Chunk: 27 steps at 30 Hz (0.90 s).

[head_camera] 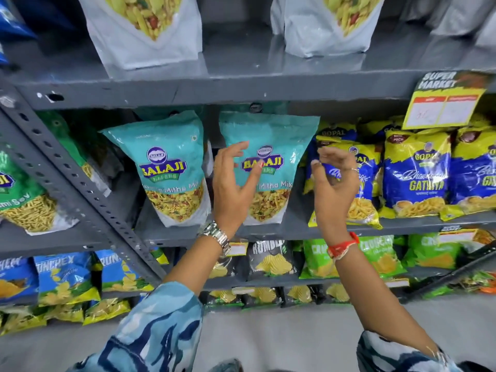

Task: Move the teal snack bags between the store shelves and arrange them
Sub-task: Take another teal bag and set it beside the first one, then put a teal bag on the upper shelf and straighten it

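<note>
Flanking right teal bag (271,167) of mix, left hand (236,183) open, right hand (334,181) open, seemingly empty

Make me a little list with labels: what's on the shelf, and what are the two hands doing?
place: grey metal store shelf
teal bags: two upright side by side, left teal bag and right teal bag
neighbours: green bag to the left, blue and yellow bags to the right
left hand: open, in front of the right teal bag, no grip on it
right hand: fingers loosely curled, holding nothing
wrists: watch on left, red band on right
</note>
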Each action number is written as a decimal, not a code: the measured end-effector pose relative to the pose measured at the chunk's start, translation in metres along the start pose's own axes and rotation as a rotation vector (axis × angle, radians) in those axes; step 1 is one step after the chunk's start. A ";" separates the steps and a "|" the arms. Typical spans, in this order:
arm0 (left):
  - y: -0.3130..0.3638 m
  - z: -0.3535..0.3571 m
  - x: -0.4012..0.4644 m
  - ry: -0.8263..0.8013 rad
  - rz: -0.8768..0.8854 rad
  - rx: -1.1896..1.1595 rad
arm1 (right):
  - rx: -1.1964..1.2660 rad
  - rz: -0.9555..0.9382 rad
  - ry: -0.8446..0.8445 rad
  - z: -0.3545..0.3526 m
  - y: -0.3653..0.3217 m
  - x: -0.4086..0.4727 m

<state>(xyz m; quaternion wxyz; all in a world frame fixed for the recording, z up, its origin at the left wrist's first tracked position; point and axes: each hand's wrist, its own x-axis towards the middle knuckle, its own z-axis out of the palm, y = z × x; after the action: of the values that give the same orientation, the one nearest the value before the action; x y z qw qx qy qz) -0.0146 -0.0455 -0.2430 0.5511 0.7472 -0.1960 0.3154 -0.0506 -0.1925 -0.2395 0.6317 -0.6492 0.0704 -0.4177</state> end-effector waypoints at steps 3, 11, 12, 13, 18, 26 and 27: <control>0.043 0.005 0.024 0.031 0.162 -0.080 | 0.077 -0.117 0.054 0.001 -0.041 0.023; 0.129 0.016 0.119 0.161 0.314 -0.182 | 0.115 -0.336 0.227 0.008 -0.120 0.112; 0.133 0.020 0.132 0.161 0.260 -0.197 | 0.112 -0.325 0.216 0.010 -0.124 0.124; 0.135 0.025 0.145 0.144 0.181 -0.220 | 0.098 -0.300 0.198 0.012 -0.126 0.139; 0.135 0.046 0.195 -0.152 -0.411 -0.495 | 0.219 0.009 -0.056 0.020 -0.135 0.191; 0.126 0.067 0.201 -0.315 -0.516 -0.518 | 0.153 0.187 -0.304 0.021 -0.126 0.203; 0.127 0.067 0.200 -0.305 -0.504 -0.495 | 0.162 0.174 -0.313 0.018 -0.126 0.202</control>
<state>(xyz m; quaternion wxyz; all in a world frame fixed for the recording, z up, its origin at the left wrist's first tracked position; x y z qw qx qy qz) 0.0656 -0.1380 -0.0298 0.7395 0.6548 -0.1563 -0.0015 0.0355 -0.2795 -0.0349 0.7189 -0.6447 -0.0066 -0.2598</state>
